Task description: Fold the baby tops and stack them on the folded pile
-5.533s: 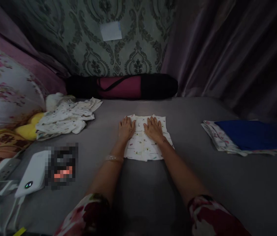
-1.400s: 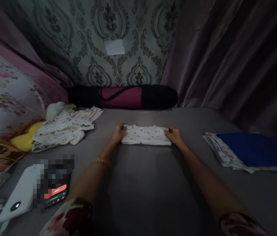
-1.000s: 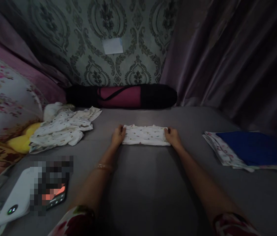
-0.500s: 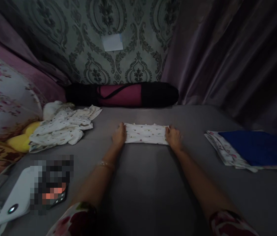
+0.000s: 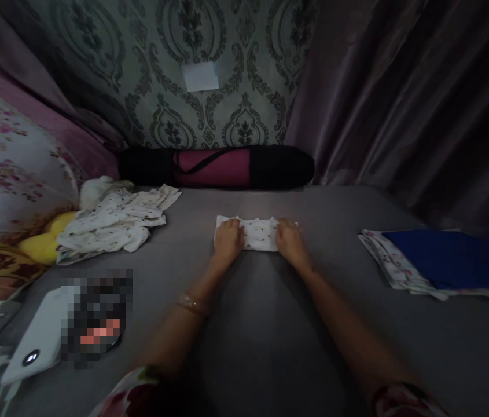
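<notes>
A small folded white cloth [image 5: 260, 234] with a tiny print lies flat on the grey sheet, in the middle of the head view. My left hand [image 5: 229, 238] is on top of its left part, the fingers curled down onto the fabric. On the right part of the cloth rests my right hand [image 5: 290, 236], its fingers bent and pressed together on the fabric. Corners of the cloth stick out beyond both hands. The fingertips are partly hidden.
Crumpled printed clothes [image 5: 114, 223] lie at the left, near yellow cushions [image 5: 40, 248]. A white power bank [image 5: 42, 333] and a blurred-out device sit front left. Folded clothes with a blue piece [image 5: 452, 258] are at the right. A black and pink bag [image 5: 213, 168] lies along the wall.
Both hands have moved inward from the cloth's left and right ends, closer to each other and onto its top. The cloth stays in nearly the same spot.
</notes>
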{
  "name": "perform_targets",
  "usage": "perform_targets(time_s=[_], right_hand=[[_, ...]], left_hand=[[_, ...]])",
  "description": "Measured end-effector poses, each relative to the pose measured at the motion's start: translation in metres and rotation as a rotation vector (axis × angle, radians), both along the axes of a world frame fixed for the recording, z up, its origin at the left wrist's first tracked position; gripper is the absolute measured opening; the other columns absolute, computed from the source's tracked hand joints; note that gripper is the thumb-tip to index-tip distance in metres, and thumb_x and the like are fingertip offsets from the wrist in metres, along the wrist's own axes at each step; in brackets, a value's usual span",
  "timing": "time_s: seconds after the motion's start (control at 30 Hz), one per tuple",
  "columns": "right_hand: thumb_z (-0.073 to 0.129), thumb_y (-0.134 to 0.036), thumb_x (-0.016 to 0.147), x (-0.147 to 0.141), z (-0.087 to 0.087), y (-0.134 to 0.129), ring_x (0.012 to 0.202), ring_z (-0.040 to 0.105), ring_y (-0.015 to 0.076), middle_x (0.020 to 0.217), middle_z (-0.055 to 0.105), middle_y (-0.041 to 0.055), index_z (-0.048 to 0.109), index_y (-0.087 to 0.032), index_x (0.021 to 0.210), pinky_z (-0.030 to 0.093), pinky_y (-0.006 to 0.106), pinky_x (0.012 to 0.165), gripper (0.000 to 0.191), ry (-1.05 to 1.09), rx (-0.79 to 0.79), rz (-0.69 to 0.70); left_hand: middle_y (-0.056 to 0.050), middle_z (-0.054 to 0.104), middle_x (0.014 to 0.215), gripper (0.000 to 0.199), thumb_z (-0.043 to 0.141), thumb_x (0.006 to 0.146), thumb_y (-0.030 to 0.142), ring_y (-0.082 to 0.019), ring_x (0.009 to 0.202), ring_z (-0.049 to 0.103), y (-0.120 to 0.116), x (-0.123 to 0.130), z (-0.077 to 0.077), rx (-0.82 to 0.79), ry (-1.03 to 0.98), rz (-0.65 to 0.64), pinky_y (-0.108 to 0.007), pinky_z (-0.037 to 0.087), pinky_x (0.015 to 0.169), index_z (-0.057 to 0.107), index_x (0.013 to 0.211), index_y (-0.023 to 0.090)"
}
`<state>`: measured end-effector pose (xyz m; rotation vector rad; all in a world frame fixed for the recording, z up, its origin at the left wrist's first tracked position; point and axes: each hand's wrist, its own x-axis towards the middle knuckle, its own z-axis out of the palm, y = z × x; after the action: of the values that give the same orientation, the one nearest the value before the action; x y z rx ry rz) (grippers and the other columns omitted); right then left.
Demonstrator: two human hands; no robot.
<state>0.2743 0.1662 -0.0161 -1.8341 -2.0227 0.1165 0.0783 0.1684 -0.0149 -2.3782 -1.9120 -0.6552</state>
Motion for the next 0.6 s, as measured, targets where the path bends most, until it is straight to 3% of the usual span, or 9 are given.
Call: perform_targets(time_s=[0.1, 0.17, 0.37, 0.6], right_hand=[[0.030, -0.022, 0.095, -0.035, -0.005, -0.010, 0.141, 0.027, 0.0258, 0.149, 0.040, 0.0130, 0.044, -0.009, 0.140, 0.014, 0.046, 0.116, 0.049, -0.095, 0.000, 0.227], [0.029, -0.025, 0.095, -0.044, -0.008, -0.012, 0.143, 0.020, 0.0260, 0.153, 0.034, 0.0107, 0.040, -0.009, 0.143, 0.009, 0.048, 0.116, 0.052, -0.132, -0.033, 0.255], [0.029, -0.033, 0.096, -0.035, -0.018, -0.010, 0.144, 0.019, 0.0271, 0.155, 0.029, 0.0054, 0.034, -0.018, 0.148, 0.009, 0.052, 0.115, 0.054, -0.200, -0.052, 0.210], [0.029, -0.034, 0.096, -0.036, -0.026, -0.005, 0.143, 0.020, 0.0269, 0.155, 0.029, 0.0026, 0.032, -0.022, 0.149, 0.012, 0.053, 0.115, 0.054, -0.184, -0.096, 0.185]], left_hand=[[-0.013, 0.058, 0.130, 0.033, 0.037, 0.095, 0.022, -0.025, 0.124, 0.049, -0.003, 0.024, -0.003, -0.070, 0.062, -0.101, -0.038, 0.037, 0.104, 0.055, 0.122, 0.013], [-0.013, 0.050, 0.140, 0.040, 0.034, 0.097, 0.025, -0.027, 0.133, 0.041, -0.002, 0.030, -0.010, -0.102, 0.107, -0.067, -0.042, 0.031, 0.110, 0.050, 0.131, 0.012], [-0.011, 0.040, 0.149, 0.050, 0.027, 0.099, 0.040, -0.029, 0.141, 0.029, 0.002, 0.022, -0.028, -0.064, 0.195, -0.033, -0.047, 0.021, 0.115, 0.045, 0.141, 0.020], [-0.011, 0.033, 0.153, 0.053, 0.024, 0.098, 0.046, -0.030, 0.143, 0.025, 0.005, 0.021, -0.032, -0.172, 0.180, -0.001, -0.052, 0.022, 0.114, 0.038, 0.145, 0.025]])
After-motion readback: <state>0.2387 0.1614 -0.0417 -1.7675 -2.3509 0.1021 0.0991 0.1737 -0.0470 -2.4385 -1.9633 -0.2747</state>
